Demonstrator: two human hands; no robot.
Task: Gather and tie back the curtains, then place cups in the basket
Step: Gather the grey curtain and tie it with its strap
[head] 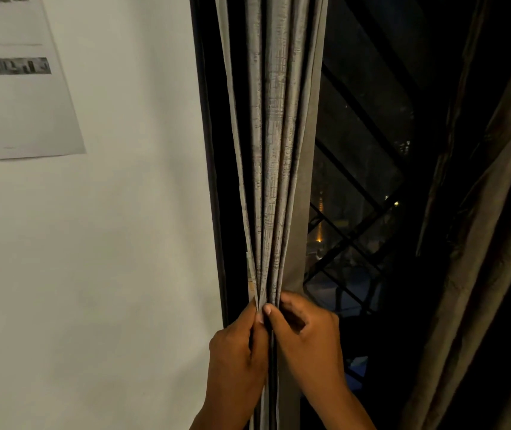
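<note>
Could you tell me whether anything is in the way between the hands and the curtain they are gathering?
Nothing visible: the left hand and right hand already pinch the gathered grey curtain directly.

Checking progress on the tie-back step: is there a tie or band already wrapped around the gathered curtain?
No: both hands, left hand and right hand, pinch the bunched grey curtain, and no tie shows around it.

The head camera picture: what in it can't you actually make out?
- Tie-back, cups, basket: none shows in the head view.
- Grey curtain: top and bottom cut off by the frame edges.
- Left hand and right hand: their fingertips are buried in the folds.
- Paper on the wall: print too blurred to read.
- Outside the window grille: too dark.
</note>
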